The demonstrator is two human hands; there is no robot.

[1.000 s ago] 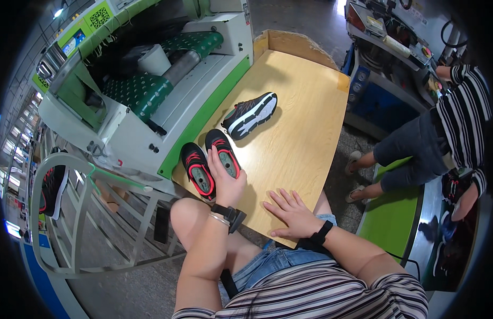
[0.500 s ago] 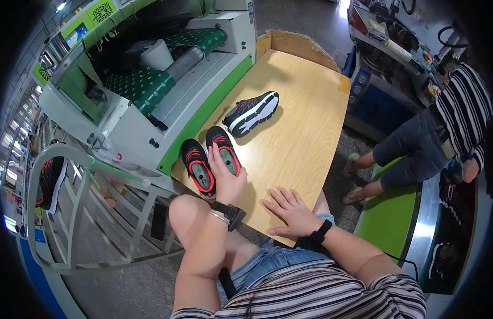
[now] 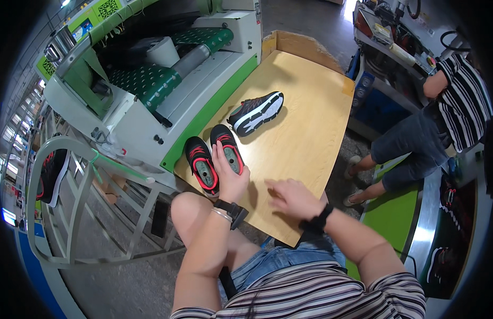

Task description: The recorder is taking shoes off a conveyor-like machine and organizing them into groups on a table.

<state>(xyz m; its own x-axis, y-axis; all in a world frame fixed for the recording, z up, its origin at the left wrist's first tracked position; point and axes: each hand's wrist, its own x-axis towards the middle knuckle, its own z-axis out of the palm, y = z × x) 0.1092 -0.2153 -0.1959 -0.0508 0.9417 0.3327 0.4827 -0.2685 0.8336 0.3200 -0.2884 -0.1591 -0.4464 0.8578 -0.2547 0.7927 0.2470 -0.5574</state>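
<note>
On the wooden tabletop [image 3: 305,122], two black sneakers with red laces and red collar lining stand side by side near the front left. My left hand [image 3: 231,181] is closed around the heel of the right-hand sneaker [image 3: 223,136], fingers stretched along its inner side. Just left of it is the other sneaker [image 3: 197,154], also upright. A third shoe, a dark sneaker with a white and black sole [image 3: 261,112], lies on its side farther back. My right hand [image 3: 297,199] hovers above the table's near edge, slightly blurred, fingers apart and loosely bent, holding nothing.
A machine with a green dotted conveyor belt [image 3: 145,80] borders the table's left. A metal rack [image 3: 76,212] with a dark shoe [image 3: 55,175] stands at the left. Behind the table is a cardboard edge [image 3: 305,45]. Another person [image 3: 416,143] works at the right.
My right hand has lifted off the tabletop, its spread fingers now bent. My left hand stays at the sneaker. The view has shifted slightly, and the other person's arm is raised.
</note>
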